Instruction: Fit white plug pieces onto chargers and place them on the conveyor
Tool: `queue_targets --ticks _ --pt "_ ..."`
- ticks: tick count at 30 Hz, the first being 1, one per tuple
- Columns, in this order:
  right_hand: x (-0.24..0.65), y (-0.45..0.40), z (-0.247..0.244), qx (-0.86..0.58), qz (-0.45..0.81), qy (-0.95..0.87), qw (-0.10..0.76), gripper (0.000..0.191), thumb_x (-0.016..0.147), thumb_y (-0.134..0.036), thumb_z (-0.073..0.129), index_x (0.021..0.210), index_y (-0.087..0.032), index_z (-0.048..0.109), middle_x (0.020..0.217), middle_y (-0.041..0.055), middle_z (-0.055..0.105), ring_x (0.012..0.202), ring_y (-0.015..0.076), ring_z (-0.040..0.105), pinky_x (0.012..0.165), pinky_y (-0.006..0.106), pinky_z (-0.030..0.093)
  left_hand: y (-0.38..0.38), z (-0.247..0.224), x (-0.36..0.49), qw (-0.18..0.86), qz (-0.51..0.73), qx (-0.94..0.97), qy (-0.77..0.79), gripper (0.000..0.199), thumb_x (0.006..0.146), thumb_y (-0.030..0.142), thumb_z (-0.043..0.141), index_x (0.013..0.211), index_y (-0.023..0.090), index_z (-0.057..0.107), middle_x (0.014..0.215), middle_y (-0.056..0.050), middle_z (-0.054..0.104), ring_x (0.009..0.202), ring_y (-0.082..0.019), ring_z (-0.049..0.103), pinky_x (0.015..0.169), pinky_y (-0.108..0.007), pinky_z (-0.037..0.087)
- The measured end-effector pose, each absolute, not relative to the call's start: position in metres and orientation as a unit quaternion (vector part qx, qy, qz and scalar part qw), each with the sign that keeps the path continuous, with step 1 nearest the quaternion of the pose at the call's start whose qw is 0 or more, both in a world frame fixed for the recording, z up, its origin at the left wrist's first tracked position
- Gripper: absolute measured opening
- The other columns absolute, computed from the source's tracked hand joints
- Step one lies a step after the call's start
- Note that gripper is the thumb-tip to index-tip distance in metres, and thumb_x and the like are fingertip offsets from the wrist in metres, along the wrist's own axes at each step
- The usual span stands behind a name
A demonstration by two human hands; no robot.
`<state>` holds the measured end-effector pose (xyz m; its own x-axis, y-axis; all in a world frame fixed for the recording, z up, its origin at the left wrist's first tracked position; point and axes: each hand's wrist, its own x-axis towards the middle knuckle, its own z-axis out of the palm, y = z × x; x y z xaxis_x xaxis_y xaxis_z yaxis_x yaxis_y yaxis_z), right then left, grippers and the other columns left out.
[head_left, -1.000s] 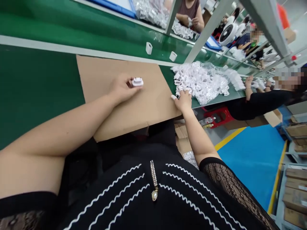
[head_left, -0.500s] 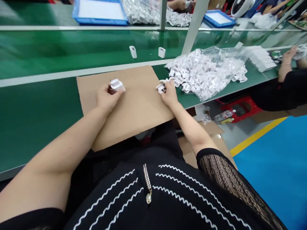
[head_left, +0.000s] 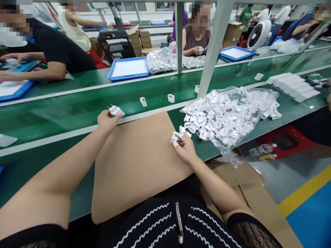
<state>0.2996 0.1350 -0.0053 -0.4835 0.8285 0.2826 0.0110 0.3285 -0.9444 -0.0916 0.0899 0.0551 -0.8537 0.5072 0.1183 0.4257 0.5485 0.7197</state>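
Here we go: my left hand is out past the far edge of the cardboard sheet, above the pale rail of the green belt. My fingers curl in narrow around a white plug adapter, its two metal pins pointing to the upper left. Over to the right, my right hand sits just past the sheet's right edge, fingertips pinching a small white plug piece. It's right beside the clear plastic bag, heaped with similar white pieces.

Good handling here means a firm pinch on the white body, pins clear of the palm, taking pieces from the near edge of the heap so the pile doesn't slide.

Ahead, two small white cubes stand apart on the belt, and a row of white blocks lies at upper right. Across the line, a co-worker works beside a blue tray. A white fan sits top right.

Labels? I can't read any brand or writing on the plugs, the bag or the blocks from here.
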Motion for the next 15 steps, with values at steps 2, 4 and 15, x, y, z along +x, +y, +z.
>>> queue_targets --ticks 2,4,15 --pt "0.298 0.136 -0.004 -0.304 0.547 -0.660 0.415 0.047 0.088 -0.029 0.066 0.135 -0.023 0.063 0.109 0.0070 0.065 0.089 0.0172 0.071 0.073 0.029 0.060 0.114 0.062 -0.108 0.047 0.397 0.236 0.886 0.030 0.080 0.025 0.082 0.096 0.012 0.061 0.082 0.003 0.055 0.081 -0.014 0.052 0.078 -0.028 0.043" --pt "0.298 0.136 -0.001 -0.315 0.582 -0.625 0.414 0.045 0.087 -0.033 0.069 0.130 -0.023 0.062 0.105 0.0063 0.069 0.087 0.0174 0.072 0.070 0.028 0.058 0.128 0.064 -0.118 0.052 0.395 0.215 0.892 0.027 0.080 0.022 0.079 0.092 0.013 0.057 0.081 0.003 0.052 0.084 -0.016 0.051 0.081 -0.031 0.043" --pt "0.301 0.142 0.007 -0.324 0.649 -0.545 0.420 0.043 0.076 -0.043 0.081 0.113 -0.025 0.071 0.100 0.0061 0.077 0.088 0.0200 0.071 0.068 0.030 0.055 0.167 0.045 -0.086 -0.101 0.360 0.329 0.867 0.088 0.080 0.054 0.082 0.136 0.000 0.040 0.145 -0.026 0.043 0.130 -0.038 0.040 0.113 -0.058 0.029"
